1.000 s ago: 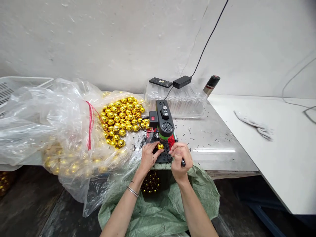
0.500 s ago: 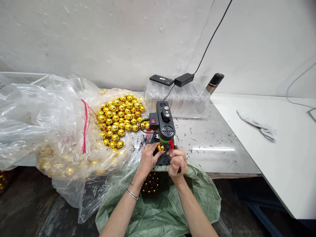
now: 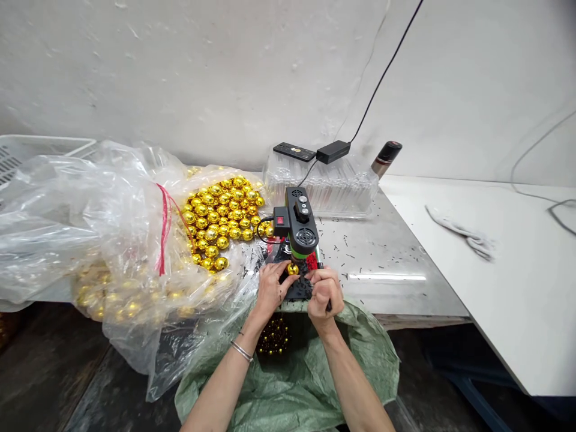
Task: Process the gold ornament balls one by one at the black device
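Note:
A small gold ball sits under the head of a black machine with a green ring. Thumb and fingers of my left hand close round the ball from its left and front. My right hand is wrapped round a black handle at the machine's right side, mostly hidden by the fingers. Many gold balls lie in a clear plastic bag to the left. Below my hands a green sack hangs open, with dark, gold-dotted balls inside.
Behind the machine stands a clear plastic box bearing a power adapter and a black power strip. A dark-capped can leans beside it. Small black bits litter the metal table. A glove lies on the white table.
The view has shifted slightly, so the background sits a little differently. Both hands stay at the machine, the left at the gold ball and the right on the handle.

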`<state>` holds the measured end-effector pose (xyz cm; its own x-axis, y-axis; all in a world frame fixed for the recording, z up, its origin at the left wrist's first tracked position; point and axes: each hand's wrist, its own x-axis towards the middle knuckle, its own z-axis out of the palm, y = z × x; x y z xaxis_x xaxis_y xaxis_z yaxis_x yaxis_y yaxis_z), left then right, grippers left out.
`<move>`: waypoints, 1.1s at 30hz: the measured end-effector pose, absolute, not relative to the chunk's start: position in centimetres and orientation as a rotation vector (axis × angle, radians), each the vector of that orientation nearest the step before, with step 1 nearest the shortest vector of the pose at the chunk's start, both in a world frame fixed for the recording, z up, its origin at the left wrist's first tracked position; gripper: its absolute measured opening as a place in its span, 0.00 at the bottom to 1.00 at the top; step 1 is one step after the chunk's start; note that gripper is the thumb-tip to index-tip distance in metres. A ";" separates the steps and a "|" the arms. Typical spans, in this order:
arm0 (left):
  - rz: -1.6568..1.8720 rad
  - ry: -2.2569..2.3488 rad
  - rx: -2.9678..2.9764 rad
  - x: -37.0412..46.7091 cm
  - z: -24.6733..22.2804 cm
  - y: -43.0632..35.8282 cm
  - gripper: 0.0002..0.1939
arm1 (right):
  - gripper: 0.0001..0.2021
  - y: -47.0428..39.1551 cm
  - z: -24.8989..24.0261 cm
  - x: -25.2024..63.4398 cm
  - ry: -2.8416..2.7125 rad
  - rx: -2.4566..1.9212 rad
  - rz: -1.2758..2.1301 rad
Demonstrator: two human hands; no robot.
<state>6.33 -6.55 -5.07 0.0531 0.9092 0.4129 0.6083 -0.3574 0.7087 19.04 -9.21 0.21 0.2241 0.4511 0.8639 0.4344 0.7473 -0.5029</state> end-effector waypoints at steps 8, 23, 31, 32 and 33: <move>1.294 1.333 2.201 5.1 -4.8 -11.5 0.17 | 0.16 -9.8 6.8 18.5 -1.287 -0.963 0.201; 0.564 2.408 1.955 -3.8 -1.5 -5.8 0.17 | 0.17 -10.0 4.2 18.0 -1.174 -0.976 0.186; 1.276 2.015 1.576 -3.0 -0.1 -5.9 0.16 | 0.17 -10.0 4.0 18.2 -1.203 -0.968 0.175; 1.377 1.896 1.458 -2.7 0.3 -6.1 0.18 | 0.17 -10.0 3.9 18.2 -1.207 -0.965 0.174; 1.452 1.765 1.342 -2.3 0.6 -6.2 0.19 | 0.17 -10.0 3.9 18.2 -1.210 -0.964 0.171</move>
